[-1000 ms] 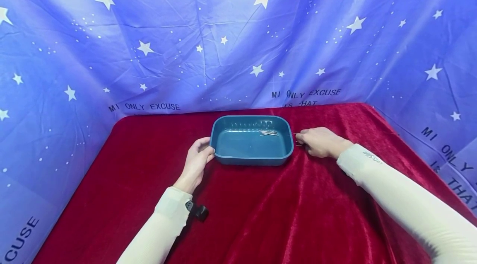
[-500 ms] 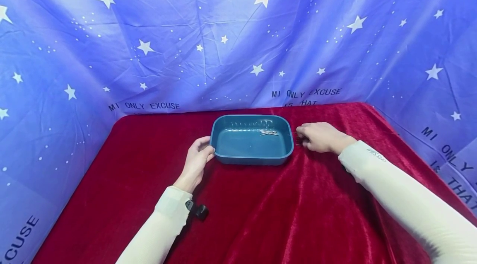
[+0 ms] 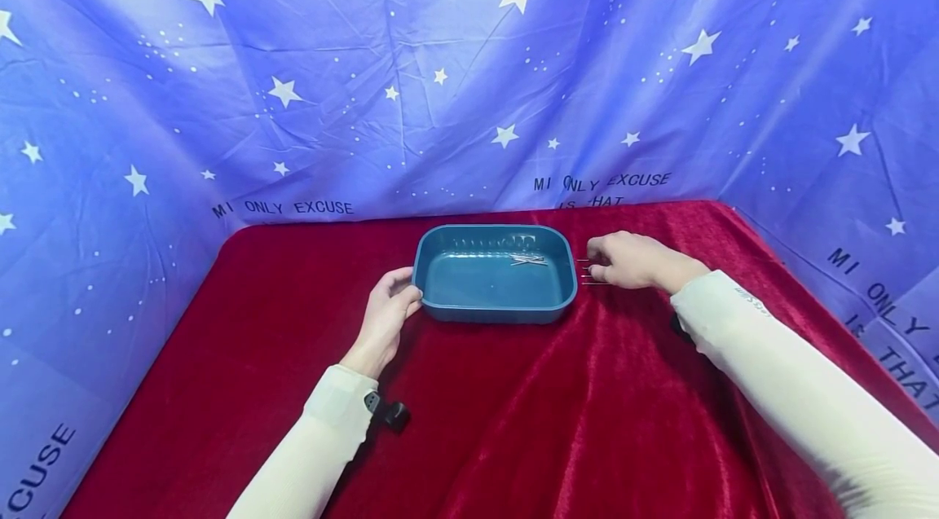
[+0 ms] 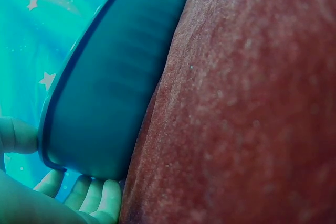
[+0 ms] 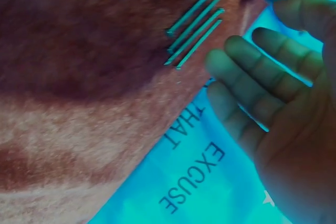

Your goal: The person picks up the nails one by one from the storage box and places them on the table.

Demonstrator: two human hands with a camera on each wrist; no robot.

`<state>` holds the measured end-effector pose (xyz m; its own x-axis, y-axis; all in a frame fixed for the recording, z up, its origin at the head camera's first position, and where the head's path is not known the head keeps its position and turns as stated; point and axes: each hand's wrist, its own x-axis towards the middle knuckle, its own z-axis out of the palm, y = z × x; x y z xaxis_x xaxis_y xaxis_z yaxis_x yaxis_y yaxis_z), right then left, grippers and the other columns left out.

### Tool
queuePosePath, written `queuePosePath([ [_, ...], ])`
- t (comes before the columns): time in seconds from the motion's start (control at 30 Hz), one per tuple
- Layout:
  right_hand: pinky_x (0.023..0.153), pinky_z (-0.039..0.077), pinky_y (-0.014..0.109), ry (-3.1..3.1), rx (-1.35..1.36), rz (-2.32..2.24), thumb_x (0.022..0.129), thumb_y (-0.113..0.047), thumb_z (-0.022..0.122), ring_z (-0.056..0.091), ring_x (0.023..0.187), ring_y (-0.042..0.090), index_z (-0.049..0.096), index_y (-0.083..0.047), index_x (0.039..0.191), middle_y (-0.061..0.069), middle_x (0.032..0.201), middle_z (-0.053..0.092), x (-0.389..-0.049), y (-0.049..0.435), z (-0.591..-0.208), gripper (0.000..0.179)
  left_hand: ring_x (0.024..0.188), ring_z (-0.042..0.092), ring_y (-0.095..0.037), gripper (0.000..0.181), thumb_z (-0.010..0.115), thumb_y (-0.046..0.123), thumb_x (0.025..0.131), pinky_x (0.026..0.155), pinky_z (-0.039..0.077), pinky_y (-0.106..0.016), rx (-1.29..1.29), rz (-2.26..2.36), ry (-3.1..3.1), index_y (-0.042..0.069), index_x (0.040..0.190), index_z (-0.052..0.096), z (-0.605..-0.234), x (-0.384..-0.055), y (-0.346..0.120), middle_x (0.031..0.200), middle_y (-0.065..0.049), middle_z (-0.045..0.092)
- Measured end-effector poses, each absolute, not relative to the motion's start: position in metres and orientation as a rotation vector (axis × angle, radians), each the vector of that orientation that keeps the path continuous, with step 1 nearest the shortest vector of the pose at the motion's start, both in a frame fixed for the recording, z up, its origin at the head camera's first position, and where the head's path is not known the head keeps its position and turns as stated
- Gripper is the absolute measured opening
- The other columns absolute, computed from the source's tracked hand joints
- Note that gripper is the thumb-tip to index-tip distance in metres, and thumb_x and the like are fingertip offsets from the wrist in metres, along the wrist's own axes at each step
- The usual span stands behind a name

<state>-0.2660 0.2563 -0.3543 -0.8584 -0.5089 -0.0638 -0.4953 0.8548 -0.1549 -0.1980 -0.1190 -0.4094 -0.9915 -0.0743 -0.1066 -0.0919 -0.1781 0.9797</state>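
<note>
A dark teal plastic storage bin (image 3: pixel 495 313) sits on the red cloth, with a small pile of thin metal nails (image 3: pixel 528 260) inside at its right side. At its left end my left hand (image 3: pixel 381 323) holds the bin, thumb and fingers at the rim and end wall; the left wrist view shows several fingertips (image 4: pixel 110 195) against the end of the bin (image 4: pixel 100 103). My right hand (image 3: pixel 629 260) hovers just right of the bin with loosely bent fingers and nothing in them. Several more nails (image 5: pixel 195 27) lie side by side on the cloth near its fingertips.
Red velvet cloth (image 3: pixel 469 413) covers the table, with wrinkles towards the right front. A blue curtain (image 3: pixel 330 54) with white stars and printed words stands behind and along both sides. A black wrist camera (image 3: pixel 394 416) sticks out beside the left cuff.
My right hand has moved slightly back and right, its fingers parting, so more of the nails on the cloth shows. The left hand, the bin and the nails inside have stayed put.
</note>
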Motion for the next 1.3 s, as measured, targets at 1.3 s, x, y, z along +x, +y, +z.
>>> queuePosePath([
  [1.3,0.082,0.054,0.043,2.593,-0.347,-1.421,0.093,-0.009,0.053,0.066,0.086,0.026,0.051,0.012,0.122,0.026,0.107,0.061,-0.245,0.231,-0.369,0.036,0.109,0.056,-0.032,0.046,0.052,-0.004,0.083,0.096,0.047,-0.041,-0.22,2.389,2.018,-0.002,0.129,0.049,-0.41,-0.199,-0.119,0.124,-0.022,0.055],
])
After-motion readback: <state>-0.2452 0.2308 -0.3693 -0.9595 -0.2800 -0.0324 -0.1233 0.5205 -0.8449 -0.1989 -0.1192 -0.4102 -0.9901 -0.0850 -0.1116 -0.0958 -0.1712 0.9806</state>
